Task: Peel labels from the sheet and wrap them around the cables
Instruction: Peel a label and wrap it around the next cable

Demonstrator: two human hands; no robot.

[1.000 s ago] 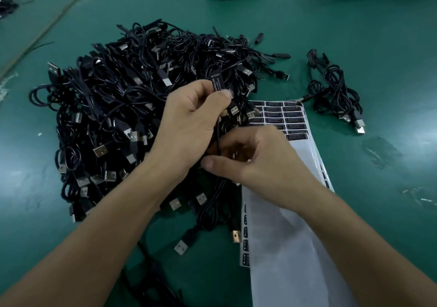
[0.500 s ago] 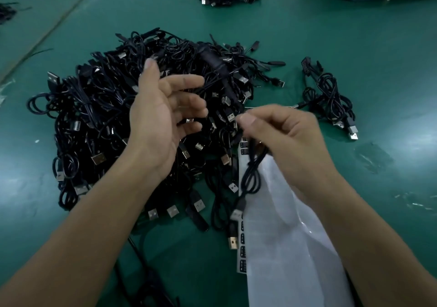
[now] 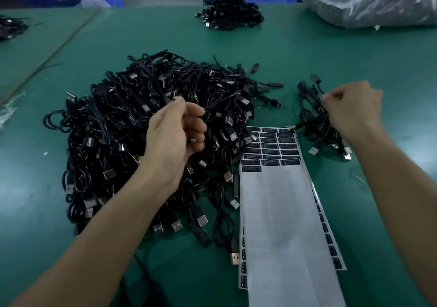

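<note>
Along the lower right of the frame, the white label sheet (image 3: pixel 279 212) lies flat on the green bench (image 3: pixel 354 53). Its black labels (image 3: pixel 272 145) sit in rows at the far end, right beside the big pile of cables (image 3: pixel 118 129) at centre left. Over that pile the left hand (image 3: pixel 170 141) hovers with its fingers (image 3: pixel 196 127) curled; I cannot tell whether they hold a cable. Right of the sheet, the right hand (image 3: pixel 352 110) pinches a thin cable (image 3: pixel 319 89) atop a small heap (image 3: pixel 316 122). Farther back sit another cable pile (image 3: pixel 231 13) and, at upper right, a clear plastic bag (image 3: pixel 369 1).
</note>
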